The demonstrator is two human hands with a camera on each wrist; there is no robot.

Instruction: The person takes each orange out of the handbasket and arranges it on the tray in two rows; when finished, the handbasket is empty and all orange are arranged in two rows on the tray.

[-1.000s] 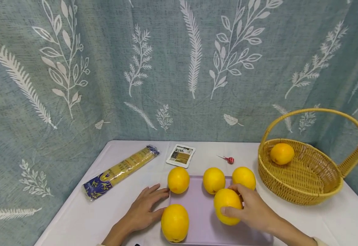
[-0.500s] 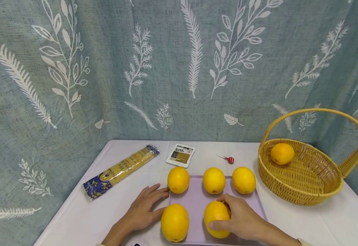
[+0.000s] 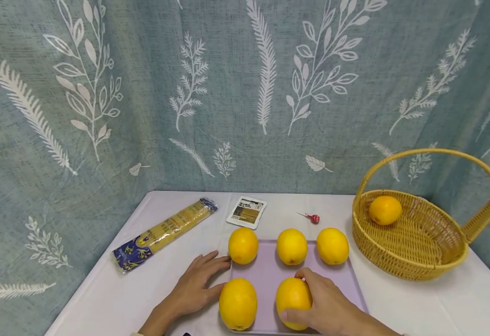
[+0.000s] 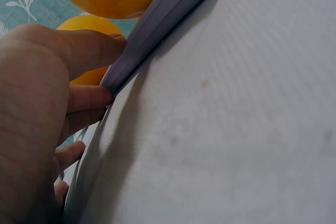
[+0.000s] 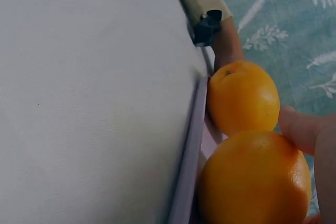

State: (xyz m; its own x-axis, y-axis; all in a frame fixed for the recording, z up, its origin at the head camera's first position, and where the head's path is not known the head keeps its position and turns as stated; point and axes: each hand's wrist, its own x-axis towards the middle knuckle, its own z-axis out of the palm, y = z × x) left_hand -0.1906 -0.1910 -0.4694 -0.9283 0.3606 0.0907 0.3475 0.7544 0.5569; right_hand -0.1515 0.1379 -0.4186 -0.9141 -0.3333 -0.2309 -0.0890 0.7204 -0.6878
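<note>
My right hand (image 3: 326, 303) grips an orange (image 3: 294, 301) at the front middle of the lilac tray (image 3: 266, 273). In the right wrist view the thumb lies against that orange (image 5: 254, 179), with another orange (image 5: 244, 98) behind it. That one is the front left orange (image 3: 238, 303) of the head view. Along the tray's back side sit three more oranges: one at the left corner (image 3: 243, 246), a middle one (image 3: 292, 247) and a right one (image 3: 332, 246). My left hand (image 3: 196, 284) rests at the tray's left edge, its fingertips touching the rim (image 4: 123, 61).
A wicker basket (image 3: 413, 266) with a tall handle stands at the right and holds one orange (image 3: 385, 210). Behind the tray lie a flat white packet (image 3: 246, 212) and a red lollipop (image 3: 314, 218). A bag of dry noodles (image 3: 165, 234) lies at the left.
My right hand has carried its orange left and toward the front of the tray, lowering it. The back right orange is now uncovered. The left hand has stayed in place.
</note>
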